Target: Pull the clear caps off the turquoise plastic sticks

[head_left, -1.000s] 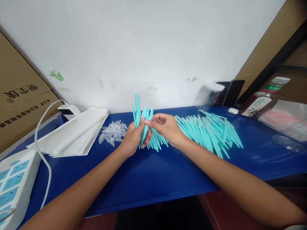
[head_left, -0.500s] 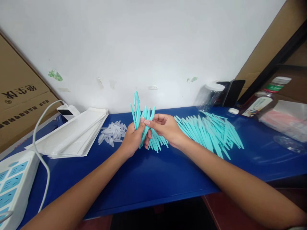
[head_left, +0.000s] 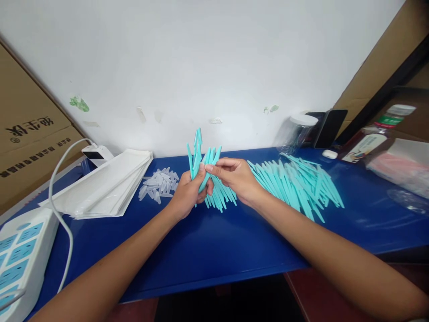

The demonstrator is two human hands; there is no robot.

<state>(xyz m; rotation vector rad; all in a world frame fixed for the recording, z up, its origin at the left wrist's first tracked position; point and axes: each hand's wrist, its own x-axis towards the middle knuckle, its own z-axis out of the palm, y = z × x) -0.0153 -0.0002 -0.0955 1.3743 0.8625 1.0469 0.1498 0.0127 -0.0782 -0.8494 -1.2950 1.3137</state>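
Observation:
My left hand (head_left: 187, 194) is closed around a bunch of teal plastic sticks (head_left: 197, 154), held upright with their pointed tips fanning above the fist. My right hand (head_left: 234, 179) pinches one of those sticks with thumb and forefinger, right against the left thumb. Behind and to the right of both hands, a large loose pile of the same teal sticks (head_left: 295, 183) lies spread on the blue table (head_left: 208, 246). A small heap of clear plastic caps (head_left: 157, 185) sits just left of my left hand.
A stack of white flat bags (head_left: 103, 188) lies at the left, with a white power strip (head_left: 20, 255), cable and charger nearby. At the back right stand a clear jar (head_left: 295, 132), a phone, an earbud case, a bottle and plastic bags. Cardboard boxes flank the table.
The bunch in my left hand has risen slightly and my right fingers have moved a little closer onto it. The hands stay in nearly the same spot.

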